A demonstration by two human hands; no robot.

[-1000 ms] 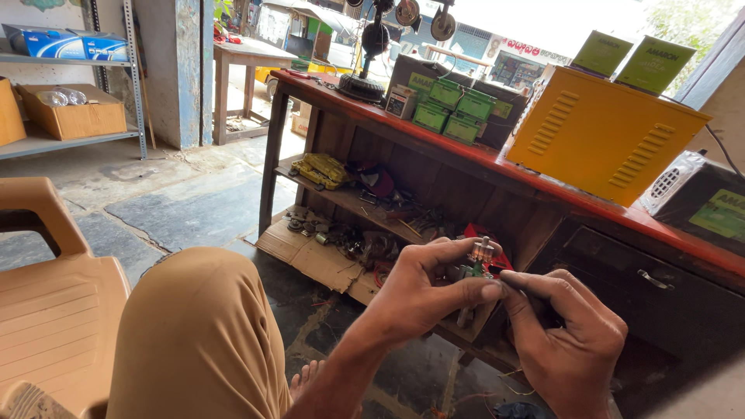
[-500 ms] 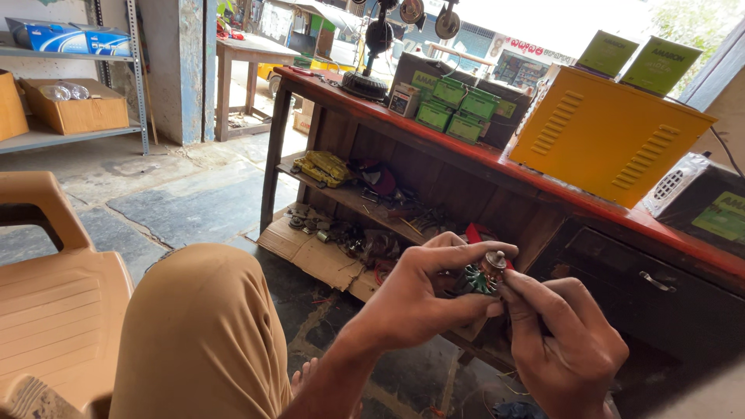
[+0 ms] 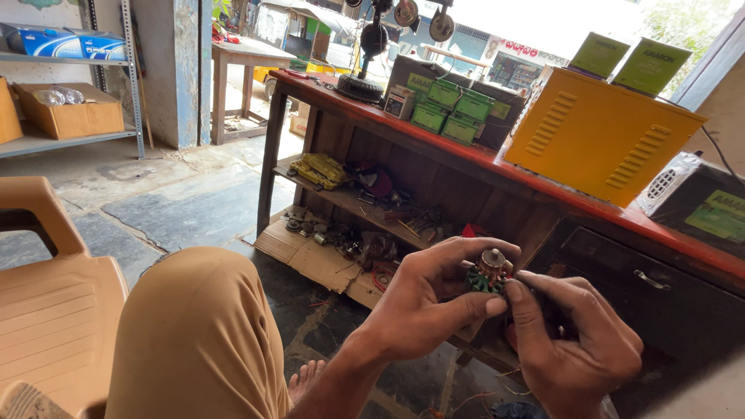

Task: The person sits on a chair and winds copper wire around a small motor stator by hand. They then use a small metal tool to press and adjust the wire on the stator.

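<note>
Both hands meet just above the person's tan-clad knee (image 3: 194,334): the left hand (image 3: 423,302) pinches a small motor part (image 3: 489,273) (green fins below, a brownish metal cap on top) between thumb and curled fingers, while the right hand (image 3: 574,341) presses its thumb and forefinger against the part's right side. Left of the knee stands a tan plastic chair (image 3: 54,310). Beyond the hands runs a red-topped wooden bench (image 3: 466,159) with cluttered shelves, carrying a yellow vented metal box (image 3: 601,136) and small green boxes (image 3: 454,112). Farthest back, a cardboard box (image 3: 70,116) sits on a metal rack.
</note>
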